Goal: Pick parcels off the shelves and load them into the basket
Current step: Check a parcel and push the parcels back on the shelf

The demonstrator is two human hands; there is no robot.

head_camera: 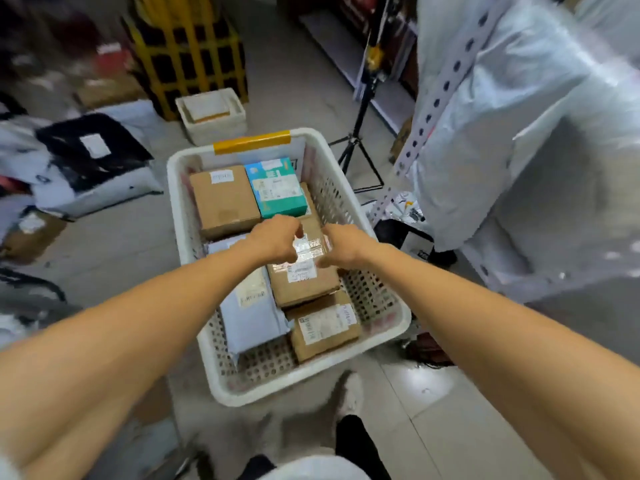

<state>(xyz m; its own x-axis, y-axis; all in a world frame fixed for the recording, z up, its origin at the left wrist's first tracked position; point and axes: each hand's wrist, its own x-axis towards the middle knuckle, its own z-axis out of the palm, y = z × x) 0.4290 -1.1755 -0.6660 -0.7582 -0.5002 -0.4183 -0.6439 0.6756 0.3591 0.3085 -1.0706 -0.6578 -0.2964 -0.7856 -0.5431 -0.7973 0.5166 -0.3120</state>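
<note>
Head view: a white perforated basket (346, 188) stands on the tiled floor, with a strip of yellow tape (251, 142) on its far rim. Both bare forearms reach down into it.

The left hand (277, 237) and the right hand (341, 244) meet at the far end of a taped brown box (301, 282), which lies in the right half of the basket. The left hand's fingers curl over the box's far left corner. The right hand grips the right edge, thumb lying on top near the white label, its other fingers hidden behind the box.

Around that box lie other parcels:
- a plain brown carton (223, 200) at the far left
- a teal box (277, 187) just beside it at the far right
- a grey poly mailer (252, 313) along the left side
- a labelled brown box (323, 327) at the near right, partly under the held one

Outside the basket:
- to the right, a perforated shelf upright (446, 81), a large plastic-wrapped bundle (536, 116) and a black tripod (356, 147)
- beyond it, a white foam box (211, 116) and a yellow-and-black crate (187, 53)
- to the left, a black mailer (93, 150) among other parcels, blurred

A light shoe (349, 393) shows just below the near rim.
</note>
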